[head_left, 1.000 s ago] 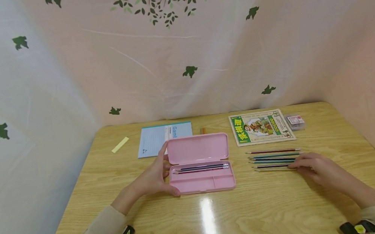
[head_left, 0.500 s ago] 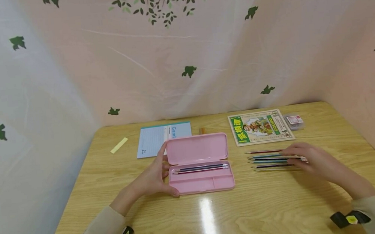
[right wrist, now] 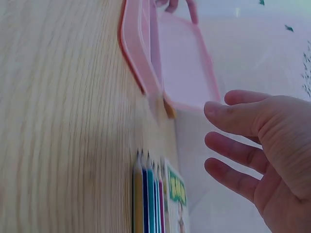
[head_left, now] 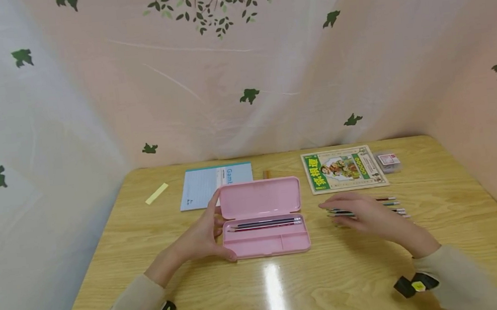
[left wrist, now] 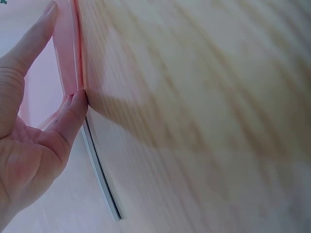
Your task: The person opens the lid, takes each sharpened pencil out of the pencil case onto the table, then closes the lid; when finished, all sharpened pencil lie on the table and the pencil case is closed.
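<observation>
An opened pink pencil case [head_left: 253, 247] stands mid-table with its lid raised; a few pencils [head_left: 266, 224] lie in its long compartment. My left hand [head_left: 200, 237] holds the case's left end, thumb at the front corner and fingers at the lid. Just right of the case, my right hand [head_left: 362, 214] hovers above a row of loose pencils [right wrist: 149, 204], palm down and hiding part of them. In the right wrist view its thumb and fingers are spread apart, and nothing shows between them.
Behind the case lie a blue notebook [head_left: 199, 187] and a small orange-brown item [head_left: 266, 174]. A yellow strip [head_left: 157, 193] is at far left. At the back right are an illustrated booklet [head_left: 344, 169] and a small clear box [head_left: 388, 160]. Curtains surround the wooden table [head_left: 332, 281].
My right hand has moved left from the pencils' right ends to near their tips. Half a second ago a pencil appeared tilted in its fingers. The left hand stays on the case.
</observation>
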`<state>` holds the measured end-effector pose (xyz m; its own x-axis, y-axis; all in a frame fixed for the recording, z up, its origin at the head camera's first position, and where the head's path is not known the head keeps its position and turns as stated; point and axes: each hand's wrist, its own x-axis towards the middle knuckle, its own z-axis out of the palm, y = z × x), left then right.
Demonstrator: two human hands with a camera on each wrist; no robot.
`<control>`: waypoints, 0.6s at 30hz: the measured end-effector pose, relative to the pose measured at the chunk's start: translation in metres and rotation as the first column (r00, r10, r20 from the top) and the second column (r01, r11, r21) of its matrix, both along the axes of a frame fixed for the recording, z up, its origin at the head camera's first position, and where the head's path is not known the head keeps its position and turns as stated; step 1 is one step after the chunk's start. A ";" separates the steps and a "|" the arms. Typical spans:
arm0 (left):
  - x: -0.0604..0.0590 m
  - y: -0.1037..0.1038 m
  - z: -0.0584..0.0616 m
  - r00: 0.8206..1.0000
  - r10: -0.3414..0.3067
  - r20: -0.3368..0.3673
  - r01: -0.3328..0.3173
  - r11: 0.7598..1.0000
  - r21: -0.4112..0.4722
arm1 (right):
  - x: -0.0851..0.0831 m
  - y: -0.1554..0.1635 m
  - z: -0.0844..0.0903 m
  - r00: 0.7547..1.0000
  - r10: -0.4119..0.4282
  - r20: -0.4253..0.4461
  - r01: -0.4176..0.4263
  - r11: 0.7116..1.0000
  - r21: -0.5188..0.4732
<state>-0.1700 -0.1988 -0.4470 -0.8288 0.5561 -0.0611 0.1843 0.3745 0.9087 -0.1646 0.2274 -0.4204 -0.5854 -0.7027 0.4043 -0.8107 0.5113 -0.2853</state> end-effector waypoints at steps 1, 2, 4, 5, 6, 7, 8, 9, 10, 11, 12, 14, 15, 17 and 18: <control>0.000 0.000 -0.001 1.000 0.001 -0.001 -0.001 1.000 -0.001 | -0.002 -0.007 -0.001 1.000 0.018 0.006 -0.018 1.000 -0.005; 0.000 0.000 -0.001 1.000 0.001 -0.002 -0.001 1.000 0.001 | -0.003 -0.014 -0.001 0.999 0.035 0.015 -0.035 0.999 -0.009; -0.001 0.000 -0.002 1.000 0.002 -0.006 -0.002 1.000 0.002 | -0.007 -0.028 -0.002 0.997 0.066 0.031 -0.066 0.998 -0.015; -0.001 0.000 -0.002 1.000 0.003 -0.010 -0.003 1.000 0.001 | -0.008 -0.034 -0.002 0.996 0.078 0.042 -0.078 0.997 -0.018; -0.001 0.000 -0.003 1.000 0.003 -0.013 -0.003 1.000 0.001 | -0.010 -0.041 -0.002 0.995 0.090 0.051 -0.089 0.996 -0.019; -0.001 0.000 -0.003 1.000 0.002 -0.013 -0.002 1.000 0.004 | -0.011 -0.047 -0.003 0.993 0.097 0.060 -0.096 0.995 -0.017; -0.001 0.000 -0.003 1.000 0.000 -0.015 0.000 1.000 0.008 | -0.012 -0.054 -0.004 0.992 0.103 0.070 -0.102 0.995 -0.012; -0.001 0.001 -0.004 1.000 -0.002 -0.017 0.002 1.000 0.012 | -0.013 -0.060 -0.004 0.992 0.103 0.076 -0.103 0.995 -0.002; -0.001 0.001 -0.004 1.000 -0.004 -0.017 0.004 1.000 0.017 | -0.013 -0.066 -0.005 0.991 0.102 0.083 -0.103 0.995 0.007; -0.002 0.001 -0.004 1.000 -0.005 -0.018 0.006 1.000 0.022 | -0.013 -0.071 -0.006 0.991 0.097 0.097 -0.099 0.995 0.019; -0.002 0.001 -0.004 1.000 -0.006 -0.019 0.006 1.000 0.023 | -0.013 -0.077 -0.007 0.990 0.091 0.107 -0.095 0.995 0.032; -0.002 0.000 -0.004 1.000 -0.008 -0.023 0.008 1.000 0.019 | -0.012 -0.087 -0.009 0.986 0.075 0.148 -0.084 0.995 0.053; -0.002 0.000 -0.003 1.000 -0.008 -0.025 0.008 1.000 0.015 | -0.012 -0.091 -0.010 0.985 0.066 0.162 -0.077 0.995 0.064; -0.001 0.000 -0.002 1.000 -0.008 -0.028 0.008 1.000 0.006 | -0.010 -0.099 -0.012 0.981 0.048 0.188 -0.064 0.995 0.080; -0.001 -0.001 -0.002 1.000 -0.008 -0.031 0.008 1.000 0.000 | -0.010 -0.103 -0.014 0.980 0.044 0.195 -0.062 0.994 0.085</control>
<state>-0.1708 -0.1994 -0.4487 -0.8261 0.5624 -0.0356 0.2148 0.3725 0.9028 -0.1745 0.1244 -0.4340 -0.6068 -0.7635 0.2209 -0.7718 0.4997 -0.3931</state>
